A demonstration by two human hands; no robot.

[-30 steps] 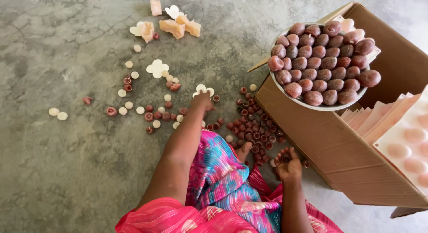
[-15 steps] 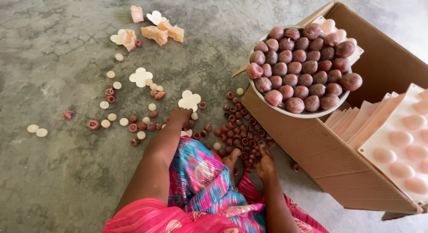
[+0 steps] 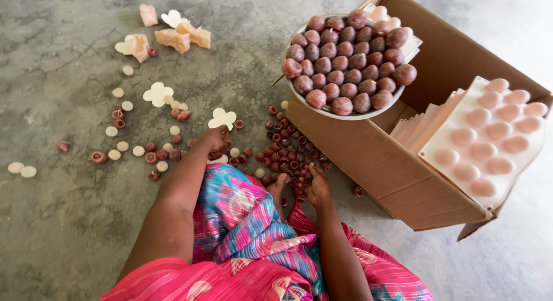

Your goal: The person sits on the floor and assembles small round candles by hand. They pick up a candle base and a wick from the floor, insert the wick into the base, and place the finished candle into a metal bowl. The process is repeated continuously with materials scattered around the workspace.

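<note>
Dozens of small reddish caps (image 3: 282, 160) lay scattered on floor (image 3: 69, 232) before knees. Left hand (image 3: 214, 141) curled down over few caps — exact pinch hidden. Right hand (image 3: 318, 184) rested at heap edge, fingers loosely bent, holding nothing visible. Caps looked light, hard, prone to rolling — best pinched at rim, fingertip and thumb.

Floor (image 3: 69, 232): grey concrete, rough, matt, under both hands.
Box (image 3: 368, 157): brown cardboard, matt, right of right hand (image 3: 318, 186).
Moulds (image 3: 489, 134): pale smooth plastic-like sheet, domed.
Bowl (image 3: 340, 114): metal rim, dull sheen.
Garment (image 3: 253, 220): woven cloth, slight sheen.
</note>
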